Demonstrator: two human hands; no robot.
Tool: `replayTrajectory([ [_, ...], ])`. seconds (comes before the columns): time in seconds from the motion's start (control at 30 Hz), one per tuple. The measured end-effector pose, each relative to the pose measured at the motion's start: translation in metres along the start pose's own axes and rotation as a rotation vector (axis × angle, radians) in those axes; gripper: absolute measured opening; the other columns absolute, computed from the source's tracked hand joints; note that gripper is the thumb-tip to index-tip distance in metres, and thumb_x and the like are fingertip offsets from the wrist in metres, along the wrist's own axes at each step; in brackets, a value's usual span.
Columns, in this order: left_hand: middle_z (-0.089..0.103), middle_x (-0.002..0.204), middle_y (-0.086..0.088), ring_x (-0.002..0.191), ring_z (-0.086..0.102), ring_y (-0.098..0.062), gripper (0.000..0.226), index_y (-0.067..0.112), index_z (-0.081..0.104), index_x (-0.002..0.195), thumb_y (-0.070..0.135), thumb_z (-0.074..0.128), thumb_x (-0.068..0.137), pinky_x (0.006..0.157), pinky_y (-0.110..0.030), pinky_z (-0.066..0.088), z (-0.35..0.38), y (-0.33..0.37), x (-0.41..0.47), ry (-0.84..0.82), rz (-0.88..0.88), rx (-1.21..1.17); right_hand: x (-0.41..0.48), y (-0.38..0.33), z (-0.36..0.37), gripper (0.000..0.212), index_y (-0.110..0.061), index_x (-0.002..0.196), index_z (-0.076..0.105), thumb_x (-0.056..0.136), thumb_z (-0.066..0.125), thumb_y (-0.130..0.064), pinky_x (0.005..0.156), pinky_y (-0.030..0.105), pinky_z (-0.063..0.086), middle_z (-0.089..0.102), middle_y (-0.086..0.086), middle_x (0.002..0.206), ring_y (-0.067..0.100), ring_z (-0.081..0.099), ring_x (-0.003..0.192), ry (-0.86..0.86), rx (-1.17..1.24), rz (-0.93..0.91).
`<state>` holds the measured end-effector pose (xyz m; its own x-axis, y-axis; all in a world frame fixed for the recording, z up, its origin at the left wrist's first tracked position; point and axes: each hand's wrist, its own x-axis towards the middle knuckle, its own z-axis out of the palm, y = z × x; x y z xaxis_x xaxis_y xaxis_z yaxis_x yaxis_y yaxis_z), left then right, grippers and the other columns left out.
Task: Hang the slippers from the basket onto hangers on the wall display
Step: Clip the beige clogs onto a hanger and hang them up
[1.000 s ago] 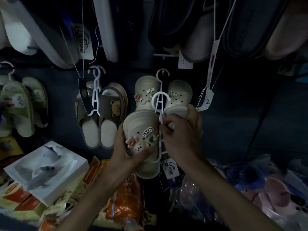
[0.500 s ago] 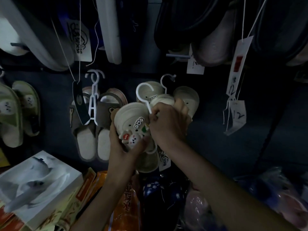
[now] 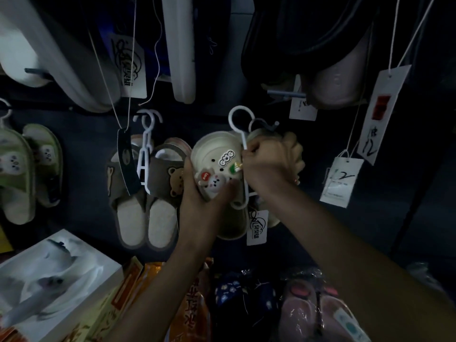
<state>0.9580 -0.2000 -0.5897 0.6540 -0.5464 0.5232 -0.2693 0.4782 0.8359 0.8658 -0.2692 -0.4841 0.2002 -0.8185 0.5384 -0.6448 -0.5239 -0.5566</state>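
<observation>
Here both hands [image 3: 197, 193] [image 3: 269, 161] curl fingers round cream slipper [image 3: 217, 154] and hanger [image 3: 240, 127].

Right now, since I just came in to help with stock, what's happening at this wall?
A person is hanging cream clogs on the wall. The left hand holds the cream clog from below; the right hand grips the white hanger by its stem. Its hook is raised near the wall peg, apparently not on it yet. Beside them hang brown bear slippers.

"GOG" badge [image 3: 226, 158] on the cream slipper [image 3: 214, 149]
</observation>
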Motion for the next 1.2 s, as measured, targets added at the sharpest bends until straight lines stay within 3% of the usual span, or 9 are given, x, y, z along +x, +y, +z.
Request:
replayTrajectory([
  [0.2, 0.050, 0.158, 0.012, 0.139, 0.056, -0.011, 0.111, 0.046, 0.016, 0.164, 0.054, 0.082, 0.075, 0.114, -0.049, 0.049, 0.009, 0.010, 0.018, -0.048, 0.019, 0.089, 0.014, 0.003, -0.006, 0.038, -0.021, 0.124, 0.068, 0.091, 0.063, -0.039, 0.112, 0.049, 0.030, 0.033, 0.012, 0.148, 0.037, 0.030, 0.139, -0.011, 0.079, 0.136],
  [0.37, 0.051, 0.143, 0.029, 0.132, 0.056, 0.002, 0.120, 0.039, 0.012, 0.167, 0.061, 0.077, 0.069, 0.113, -0.040, 0.051, 0.014, 0.011, 0.019, -0.103, 0.002, 0.149, 0.013, 0.017, -0.005, 0.026, -0.021, 0.114, 0.071, 0.091, 0.067, -0.033, 0.114, 0.050, 0.028, 0.030, 0.014, 0.152, 0.040, 0.030, 0.138, -0.051, 0.092, 0.219],
  [0.43, 0.050, 0.148, 0.025, 0.135, 0.055, -0.001, 0.120, 0.037, 0.012, 0.167, 0.059, 0.078, 0.069, 0.114, -0.040, 0.050, 0.016, 0.009, 0.019, -0.110, 0.001, 0.161, 0.012, 0.023, -0.003, 0.019, -0.023, 0.108, 0.073, 0.093, 0.065, -0.031, 0.115, 0.050, 0.028, 0.031, 0.014, 0.150, 0.040, 0.030, 0.136, -0.050, 0.109, 0.231],
  [0.57, 0.051, 0.134, 0.031, 0.132, 0.056, -0.001, 0.112, 0.037, 0.014, 0.167, 0.044, 0.082, 0.078, 0.111, -0.032, 0.049, 0.022, 0.005, 0.024, -0.084, 0.002, 0.204, 0.012, 0.025, 0.002, 0.017, -0.029, 0.106, 0.075, 0.093, 0.065, -0.033, 0.114, 0.050, 0.027, 0.032, 0.012, 0.150, 0.039, 0.030, 0.137, -0.004, 0.119, 0.247],
  [0.63, 0.052, 0.128, 0.036, 0.124, 0.058, 0.005, 0.112, 0.039, 0.015, 0.166, 0.046, 0.082, 0.077, 0.108, -0.031, 0.050, 0.023, 0.000, 0.027, -0.071, -0.010, 0.233, 0.011, 0.023, 0.005, 0.016, -0.029, 0.106, 0.075, 0.093, 0.066, -0.034, 0.112, 0.050, 0.026, 0.031, 0.012, 0.151, 0.038, 0.030, 0.138, 0.031, 0.102, 0.260],
  [0.77, 0.044, 0.154, 0.005, 0.133, 0.055, -0.012, 0.120, 0.043, 0.014, 0.165, 0.065, 0.077, 0.066, 0.112, -0.044, 0.050, 0.023, -0.010, 0.029, -0.035, -0.050, 0.258, 0.005, 0.026, 0.020, 0.013, -0.031, 0.102, 0.074, 0.093, 0.066, -0.036, 0.111, 0.049, 0.025, 0.027, 0.010, 0.152, 0.037, 0.029, 0.136, 0.110, 0.083, 0.224],
  [0.83, 0.045, 0.155, -0.002, 0.133, 0.056, -0.017, 0.119, 0.043, 0.019, 0.164, 0.067, 0.079, 0.065, 0.110, -0.046, 0.052, 0.021, -0.016, 0.029, -0.002, -0.070, 0.255, -0.001, 0.028, 0.028, 0.012, -0.032, 0.101, 0.073, 0.093, 0.066, -0.039, 0.110, 0.048, 0.025, 0.025, 0.010, 0.152, 0.036, 0.028, 0.136, 0.165, 0.065, 0.184],
  [1.0, 0.057, 0.148, -0.002, 0.132, 0.062, -0.024, 0.112, 0.052, 0.030, 0.158, 0.069, 0.090, 0.065, 0.105, -0.055, 0.054, 0.014, -0.038, 0.034, 0.026, -0.099, 0.202, -0.008, 0.033, 0.038, 0.013, -0.034, 0.103, 0.071, 0.092, 0.067, -0.041, 0.109, 0.047, 0.024, 0.027, 0.010, 0.151, 0.034, 0.028, 0.136, 0.248, 0.052, 0.125],
  [1.2, 0.055, 0.153, 0.005, 0.137, 0.058, -0.017, 0.108, 0.035, 0.029, 0.161, 0.061, 0.081, 0.070, 0.113, -0.050, 0.050, 0.015, -0.022, 0.022, 0.029, -0.113, 0.238, -0.022, 0.041, 0.034, 0.029, -0.043, 0.119, 0.071, 0.091, 0.069, -0.035, 0.112, 0.048, 0.026, 0.023, 0.009, 0.161, 0.033, 0.025, 0.145, 0.211, 0.067, 0.019],
])
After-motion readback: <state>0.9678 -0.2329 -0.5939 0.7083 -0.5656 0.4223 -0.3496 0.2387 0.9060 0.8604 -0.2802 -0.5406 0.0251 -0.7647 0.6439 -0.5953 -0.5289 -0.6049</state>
